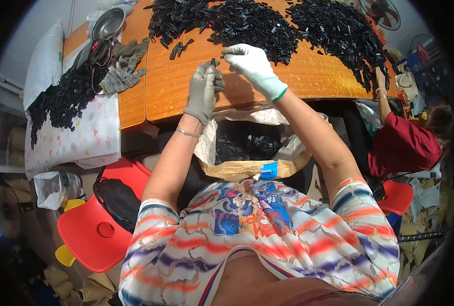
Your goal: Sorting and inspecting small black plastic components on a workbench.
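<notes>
My left hand (202, 93), in a grey glove, is raised over the table's front edge with its fingers closed. A small black plastic piece (213, 62) sticks up from its fingertips. Just right of it is my right hand (251, 67), in a white glove with a green cuff. Its thumb and forefinger are pinched together; whatever lies between them is too small to make out. Below both hands, a woven sack (227, 170) rests open on my lap, with black plastic pieces (245, 144) inside. A few loose black pieces (178, 50) lie on the table beyond my left hand.
Big heaps of black pieces (255, 30) cover the back of the orange wooden table (181, 84). Grey work gloves (122, 76), a metal bowl (107, 24) and another heap (66, 99) are at left. A red chair (97, 232) stands there. A co-worker in maroon (405, 145) reaches in from the right.
</notes>
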A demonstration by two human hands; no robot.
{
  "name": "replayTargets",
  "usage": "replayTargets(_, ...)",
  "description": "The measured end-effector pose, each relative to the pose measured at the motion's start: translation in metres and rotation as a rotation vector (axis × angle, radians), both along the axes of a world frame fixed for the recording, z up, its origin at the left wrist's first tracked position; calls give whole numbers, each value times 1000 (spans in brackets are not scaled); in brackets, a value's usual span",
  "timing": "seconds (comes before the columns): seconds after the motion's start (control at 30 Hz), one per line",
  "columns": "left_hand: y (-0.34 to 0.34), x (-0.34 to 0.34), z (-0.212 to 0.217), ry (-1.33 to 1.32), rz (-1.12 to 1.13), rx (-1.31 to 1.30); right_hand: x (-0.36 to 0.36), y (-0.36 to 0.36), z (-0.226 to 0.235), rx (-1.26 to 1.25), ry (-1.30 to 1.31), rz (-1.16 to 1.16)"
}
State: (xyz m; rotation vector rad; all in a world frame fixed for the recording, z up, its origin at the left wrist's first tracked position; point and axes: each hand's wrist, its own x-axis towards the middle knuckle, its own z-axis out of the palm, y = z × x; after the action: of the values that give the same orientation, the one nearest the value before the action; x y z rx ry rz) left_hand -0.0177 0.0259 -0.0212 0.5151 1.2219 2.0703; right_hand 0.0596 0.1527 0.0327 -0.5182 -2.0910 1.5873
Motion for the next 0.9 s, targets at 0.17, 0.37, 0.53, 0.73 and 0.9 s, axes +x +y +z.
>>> replayTargets(0.17,2,5,3,48,48,-11,-8,-10,-2,29,-6,-64)
replayTargets(0.37,-2,7,7,54,47,-9,-12,-14,-8,135,-12,-97)
replayTargets(0.53,-2,8,10,32,48,-14,-14,-14,-15,47,53,-117)
replayTargets(0.73,-1,10,14,16,65,-25,-14,-13,-17,35,59,-69)
replayTargets(0.9,-3,10,12,32,67,-54,-7,-14,-6,383,-100,-69)
